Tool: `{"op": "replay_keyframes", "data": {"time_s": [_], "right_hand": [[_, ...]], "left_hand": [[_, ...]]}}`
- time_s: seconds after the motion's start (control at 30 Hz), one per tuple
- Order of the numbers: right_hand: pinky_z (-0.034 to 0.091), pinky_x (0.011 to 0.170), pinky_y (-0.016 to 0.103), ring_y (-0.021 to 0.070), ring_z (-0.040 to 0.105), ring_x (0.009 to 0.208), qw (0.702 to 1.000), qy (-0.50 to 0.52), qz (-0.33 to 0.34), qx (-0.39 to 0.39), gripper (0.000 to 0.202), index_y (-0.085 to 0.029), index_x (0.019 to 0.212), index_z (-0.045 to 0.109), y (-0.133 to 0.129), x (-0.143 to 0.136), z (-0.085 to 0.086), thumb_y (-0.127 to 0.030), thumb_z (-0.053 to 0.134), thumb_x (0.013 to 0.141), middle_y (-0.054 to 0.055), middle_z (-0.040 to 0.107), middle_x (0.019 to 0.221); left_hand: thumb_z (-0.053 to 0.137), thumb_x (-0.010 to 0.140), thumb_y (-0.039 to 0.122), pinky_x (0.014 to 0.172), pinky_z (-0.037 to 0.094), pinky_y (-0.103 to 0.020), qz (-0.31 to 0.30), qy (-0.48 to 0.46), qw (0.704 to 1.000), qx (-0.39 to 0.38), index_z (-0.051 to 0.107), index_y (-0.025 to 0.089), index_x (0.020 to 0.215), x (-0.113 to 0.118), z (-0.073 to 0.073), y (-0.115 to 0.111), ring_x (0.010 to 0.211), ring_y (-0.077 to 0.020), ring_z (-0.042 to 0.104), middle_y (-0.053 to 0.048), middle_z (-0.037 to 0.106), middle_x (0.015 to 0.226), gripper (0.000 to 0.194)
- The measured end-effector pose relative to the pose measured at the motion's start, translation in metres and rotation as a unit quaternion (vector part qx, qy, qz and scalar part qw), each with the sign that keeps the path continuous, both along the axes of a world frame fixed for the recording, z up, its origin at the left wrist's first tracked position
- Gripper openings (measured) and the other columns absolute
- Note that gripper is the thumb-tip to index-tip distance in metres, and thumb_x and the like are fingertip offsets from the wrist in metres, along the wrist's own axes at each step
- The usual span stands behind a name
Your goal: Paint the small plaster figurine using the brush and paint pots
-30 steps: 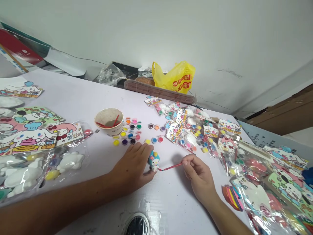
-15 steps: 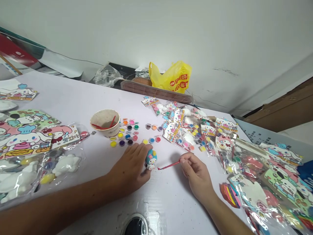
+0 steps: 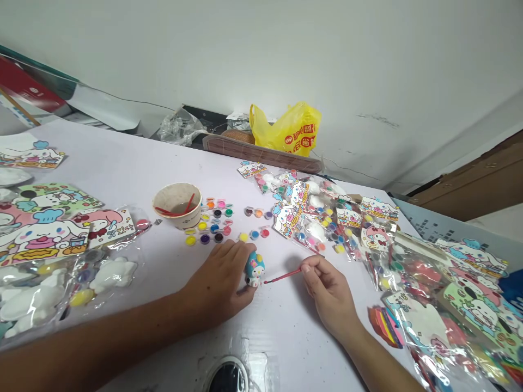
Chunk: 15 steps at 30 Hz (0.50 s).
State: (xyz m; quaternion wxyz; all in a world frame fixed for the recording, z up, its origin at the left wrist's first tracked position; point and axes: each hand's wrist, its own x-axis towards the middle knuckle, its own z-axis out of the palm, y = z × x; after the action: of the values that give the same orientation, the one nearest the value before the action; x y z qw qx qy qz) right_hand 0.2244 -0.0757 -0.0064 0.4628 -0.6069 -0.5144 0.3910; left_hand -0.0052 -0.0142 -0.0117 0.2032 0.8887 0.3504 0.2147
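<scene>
A small painted figurine (image 3: 256,269) with a blue hood, white face and a yellow spot stands upright on the white table. My left hand (image 3: 224,275) is closed around its back and left side, fingers curled behind it. In my right hand (image 3: 327,286) a thin red paintbrush (image 3: 286,276) is pinched between thumb and fingers. Its tip points left and is close to the figurine's lower front; I cannot tell whether it touches. Just beyond my left hand lie strips of small paint pots (image 3: 218,228) in several colours.
A paper cup (image 3: 178,206) with murky water and red brushes stands left of the paints. Bagged white figurine kits (image 3: 114,275) lie at left, more kits (image 3: 314,218) at right. A rainbow-striped piece (image 3: 385,326) rests by my right forearm. A yellow bag (image 3: 286,130) sits against the wall.
The figurine has turned slightly and shifted a little to the right in my left hand. My right hand and the brush have hardly moved.
</scene>
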Motion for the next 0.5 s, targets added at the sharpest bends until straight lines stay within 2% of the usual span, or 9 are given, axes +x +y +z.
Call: {"op": "replay_keyframes", "data": {"time_s": [0.5], "right_hand": [[0.023, 0.046, 0.025, 0.0108, 0.028, 0.049, 1.0, 0.002, 0.001, -0.003, 0.033, -0.019, 0.078, 0.058, 0.0014, 0.0012, -0.0018, -0.049, 0.057, 0.092, -0.007, 0.033, 0.054]], "left_hand": [[0.064, 0.076, 0.032, 0.092, 0.038, -0.047, 0.034, 0.064, 0.996, 0.049, 0.048, 0.014, 0.12, -0.0009, 0.0004, -0.0005, 0.105, -0.0316, 0.047, -0.012, 0.054, 0.113, 0.049]]}}
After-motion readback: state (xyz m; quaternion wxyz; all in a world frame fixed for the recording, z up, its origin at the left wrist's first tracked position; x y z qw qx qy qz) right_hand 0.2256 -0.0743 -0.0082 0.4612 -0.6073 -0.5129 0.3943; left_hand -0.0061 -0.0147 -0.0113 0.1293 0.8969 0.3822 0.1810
